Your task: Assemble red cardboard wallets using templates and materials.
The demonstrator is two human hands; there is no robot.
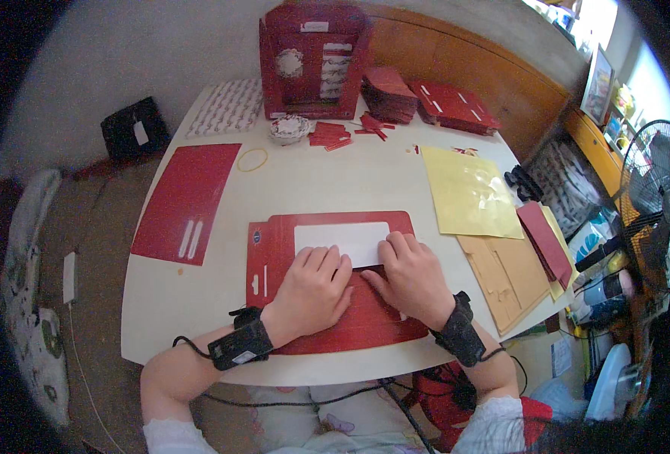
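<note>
A red card sheet [297, 337] lies in front of me on the table, with a rounded tab at its upper edge and a small hang slot at its left. A white rectangular panel [341, 236] shows on its upper middle. My left hand [310, 289] is bent over the panel's lower left corner, fingers held together. At the lower right corner, my right hand [414, 276] has its fingers curled over the edge and its thumb below, pointing inward. A dark gap runs along the panel's lower edge between the hands. Both fingertips are partly hidden.
Another red sheet [187, 200] lies left, near a yellow rubber band [252, 160]. At the back stand a red windowed box [316, 98], a white bowl [290, 129] and stacked red cards [456, 108]. Yellow sheets [471, 193] and brown cardboard [505, 280] lie right, before a fan [652, 181].
</note>
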